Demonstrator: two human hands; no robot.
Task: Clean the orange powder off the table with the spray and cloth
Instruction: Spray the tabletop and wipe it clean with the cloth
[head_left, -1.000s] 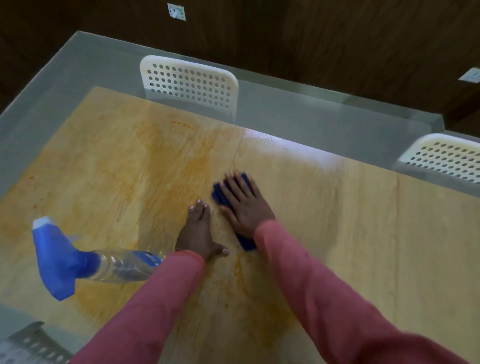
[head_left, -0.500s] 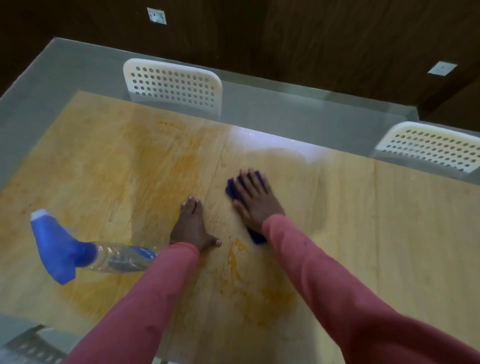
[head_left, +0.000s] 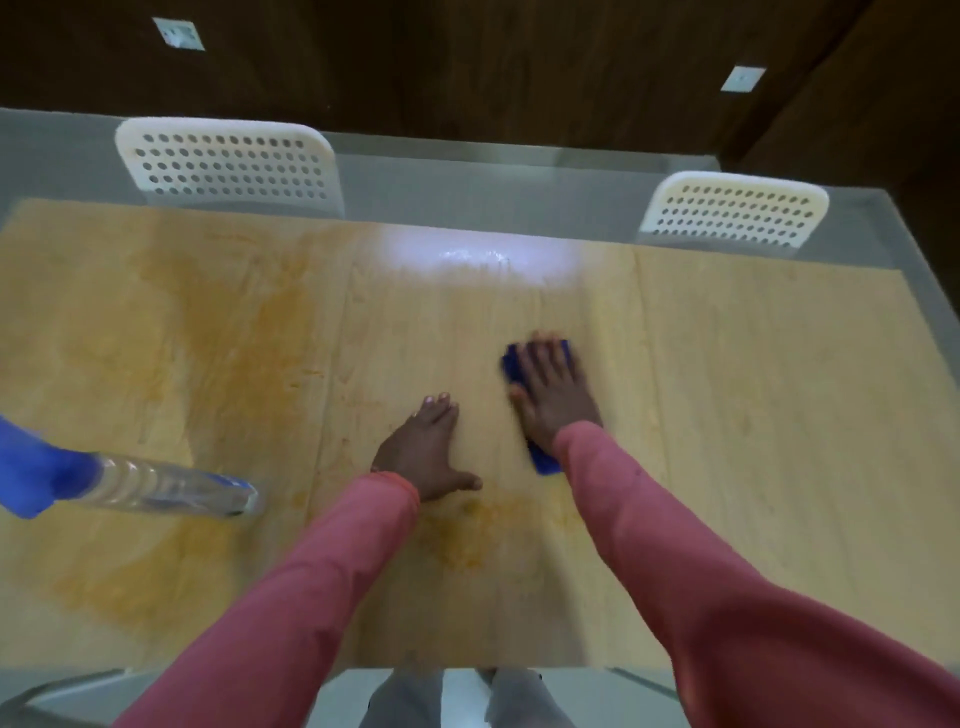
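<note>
Since a second ago the flat right hand (head_left: 556, 400) has slid the blue cloth (head_left: 543, 460) right of the braced, splayed left hand (head_left: 423, 452); orange powder (head_left: 234, 332) beside the clear spray bottle (head_left: 161, 486) could get smeared wider.

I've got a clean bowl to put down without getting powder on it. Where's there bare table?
The broad patch right of the right hand and blue cloth, toward the right-hand white chair, looks bare. Orange powder stains the left side around the spray bottle; another smear lies near the left hand.
</note>
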